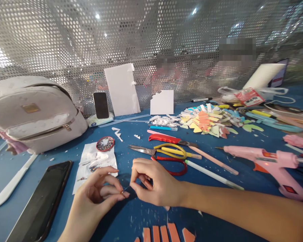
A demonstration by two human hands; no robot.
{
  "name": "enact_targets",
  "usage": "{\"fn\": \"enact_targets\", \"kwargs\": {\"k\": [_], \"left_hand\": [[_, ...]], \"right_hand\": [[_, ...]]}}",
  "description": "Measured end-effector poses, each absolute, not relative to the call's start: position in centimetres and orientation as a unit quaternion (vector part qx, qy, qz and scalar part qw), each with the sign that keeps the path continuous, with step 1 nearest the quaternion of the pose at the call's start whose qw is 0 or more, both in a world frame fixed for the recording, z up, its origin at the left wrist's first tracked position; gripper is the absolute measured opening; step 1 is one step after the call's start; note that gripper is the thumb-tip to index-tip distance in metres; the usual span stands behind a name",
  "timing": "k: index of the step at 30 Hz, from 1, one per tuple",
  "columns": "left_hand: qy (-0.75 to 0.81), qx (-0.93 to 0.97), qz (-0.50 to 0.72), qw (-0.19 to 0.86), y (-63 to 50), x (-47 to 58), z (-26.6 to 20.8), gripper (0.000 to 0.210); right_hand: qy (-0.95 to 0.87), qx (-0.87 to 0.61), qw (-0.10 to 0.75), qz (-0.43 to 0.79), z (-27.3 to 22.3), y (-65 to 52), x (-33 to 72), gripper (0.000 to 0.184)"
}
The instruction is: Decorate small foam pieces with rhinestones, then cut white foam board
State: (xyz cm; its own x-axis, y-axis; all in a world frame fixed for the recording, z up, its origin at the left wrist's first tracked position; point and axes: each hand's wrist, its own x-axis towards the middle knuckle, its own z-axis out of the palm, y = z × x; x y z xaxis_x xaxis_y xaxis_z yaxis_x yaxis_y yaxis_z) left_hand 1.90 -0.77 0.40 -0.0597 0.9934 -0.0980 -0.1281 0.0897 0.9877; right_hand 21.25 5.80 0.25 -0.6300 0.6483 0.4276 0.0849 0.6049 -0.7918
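Observation:
My left hand [101,191] is closed in a pinch on a tiny bead [122,192] between thumb and fingertip. Just to its right, my right hand [151,181] pinches a thin strand [127,189], thread or wire, that runs toward the bead. Whether the strand passes through the bead is too small to tell. Behind my left hand lies a white paper [87,158] with small dark beads scattered on it. A round red-rimmed dish [105,144] of beads sits at the paper's far corner. Red and yellow-handled scissors [170,155] lie behind my right hand.
A pink glue gun [267,161] is at right. Paper scraps [209,117] are heaped toward the back. A dark phone [41,201] and white spatula-like tool [12,186] lie left, before a backpack [35,111]. Orange strips [164,233] are at the front edge.

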Motion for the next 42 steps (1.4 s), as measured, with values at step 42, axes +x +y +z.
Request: {"fn": "enact_targets", "kwargs": {"k": [42], "left_hand": [[0.507, 0.422, 0.518, 0.544, -0.76, 1.7, 0.32, 0.044]], "right_hand": [[-0.826, -0.219, 0.358, 0.377, 0.37, 5.83, 21.34, 0.011]]}}
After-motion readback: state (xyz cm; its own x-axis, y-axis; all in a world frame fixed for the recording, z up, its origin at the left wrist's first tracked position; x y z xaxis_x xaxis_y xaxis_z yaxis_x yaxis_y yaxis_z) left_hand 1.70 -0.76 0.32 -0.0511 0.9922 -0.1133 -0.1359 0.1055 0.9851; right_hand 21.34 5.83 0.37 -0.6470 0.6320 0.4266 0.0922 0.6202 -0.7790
